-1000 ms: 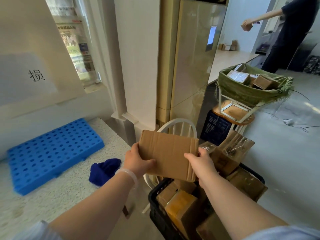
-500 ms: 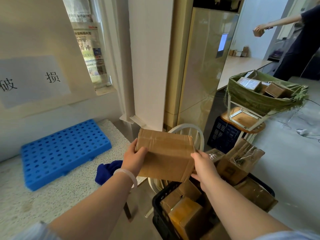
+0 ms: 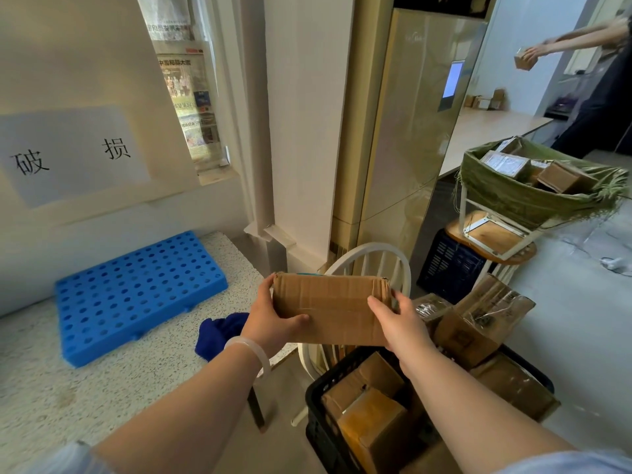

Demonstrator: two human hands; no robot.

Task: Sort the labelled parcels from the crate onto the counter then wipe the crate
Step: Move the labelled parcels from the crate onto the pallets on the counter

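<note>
Your left hand (image 3: 270, 319) and right hand (image 3: 400, 323) grip one parcel (image 3: 328, 307) above the crate (image 3: 318, 398) — mid-sort, I judge — so swing it toward the counter (image 3: 102, 388) at nine o'clock.

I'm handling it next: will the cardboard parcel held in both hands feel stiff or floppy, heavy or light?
Probably stiff: the cardboard parcel shows flat faces between the left hand and right hand. Likely light, since hands grip only its ends. Its creased right end suggests it may dent if squeezed.
</note>
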